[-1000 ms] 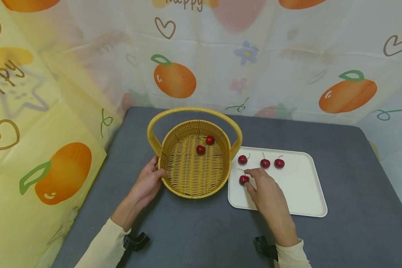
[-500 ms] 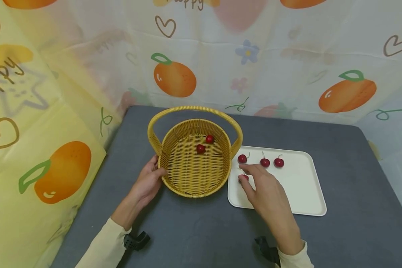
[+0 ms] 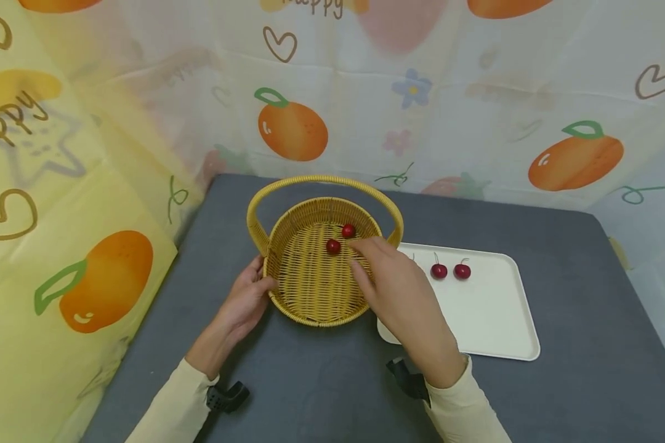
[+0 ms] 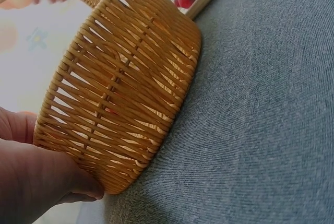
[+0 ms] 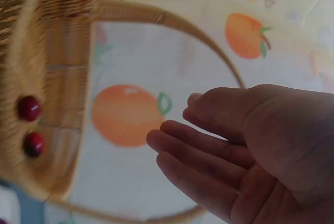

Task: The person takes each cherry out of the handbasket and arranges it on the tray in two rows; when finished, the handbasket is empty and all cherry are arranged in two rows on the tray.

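Observation:
A yellow wicker basket (image 3: pixel 322 289) with an arched handle stands on the table, two cherries (image 3: pixel 334 247) inside it. My left hand (image 3: pixel 247 294) grips its left side, thumb over the rim and fingers outside. Above the basket's right part is my right hand (image 3: pixel 401 289), thumb and forefinger apart in the head view. The right wrist view shows that hand (image 5: pixel 235 151) with fingers loosely extended and nothing visible between them. On the white tray (image 3: pixel 493 314) lie two stemmed cherries (image 3: pixel 439 271); a stem shows beside the right hand, which covers the tray's left part.
The grey table (image 3: pixel 310 381) reaches back to a fruit-printed cloth (image 3: pixel 354 123) hanging behind it. Another cloth (image 3: pixel 105 203) with a yellow cast hangs along the left. The tray sits directly right of the basket, and the handle (image 3: pixel 324 179) arches over the basket's far side.
My right hand has moved left and away from a cherry on the tray to over the basket. The left hand keeps its grip on the rim, and the basket has stayed in place.

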Demonstrator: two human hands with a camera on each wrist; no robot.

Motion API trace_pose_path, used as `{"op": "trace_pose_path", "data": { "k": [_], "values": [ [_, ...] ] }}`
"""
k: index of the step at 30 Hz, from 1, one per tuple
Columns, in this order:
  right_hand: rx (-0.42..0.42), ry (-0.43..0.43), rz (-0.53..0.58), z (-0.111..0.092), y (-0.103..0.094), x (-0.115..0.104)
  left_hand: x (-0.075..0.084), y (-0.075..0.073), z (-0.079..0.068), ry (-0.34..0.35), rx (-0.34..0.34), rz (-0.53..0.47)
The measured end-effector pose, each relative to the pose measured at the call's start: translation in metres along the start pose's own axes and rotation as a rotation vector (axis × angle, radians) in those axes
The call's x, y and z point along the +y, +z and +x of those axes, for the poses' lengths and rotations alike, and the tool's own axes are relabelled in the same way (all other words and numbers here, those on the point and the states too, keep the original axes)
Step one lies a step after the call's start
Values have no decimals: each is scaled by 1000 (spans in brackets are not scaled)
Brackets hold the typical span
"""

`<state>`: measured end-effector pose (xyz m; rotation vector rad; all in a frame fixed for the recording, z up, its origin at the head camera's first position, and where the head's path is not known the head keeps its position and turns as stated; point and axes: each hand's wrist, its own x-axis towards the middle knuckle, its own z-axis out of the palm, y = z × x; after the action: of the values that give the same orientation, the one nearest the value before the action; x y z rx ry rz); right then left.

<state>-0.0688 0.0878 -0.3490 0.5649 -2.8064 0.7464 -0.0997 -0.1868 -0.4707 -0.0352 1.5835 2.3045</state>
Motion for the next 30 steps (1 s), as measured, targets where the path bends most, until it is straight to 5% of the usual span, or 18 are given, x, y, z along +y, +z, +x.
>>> {"op": "trace_pose_path", "data": {
  "k": [6, 15, 24, 30],
  "values": [
    [-16, -61, -28, 43, 8, -16, 2, -1, 0, 5, 3, 11],
    [-204, -22, -200, 96, 44, -13, 1, -1, -1, 7, 3, -1],
    [-488, 127, -277, 123, 73, -5, 2, 0, 0, 7, 10, -2],
    [-540, 183, -281, 125, 82, 6, 1, 0, 0, 12, 14, -12]
  ]
}}
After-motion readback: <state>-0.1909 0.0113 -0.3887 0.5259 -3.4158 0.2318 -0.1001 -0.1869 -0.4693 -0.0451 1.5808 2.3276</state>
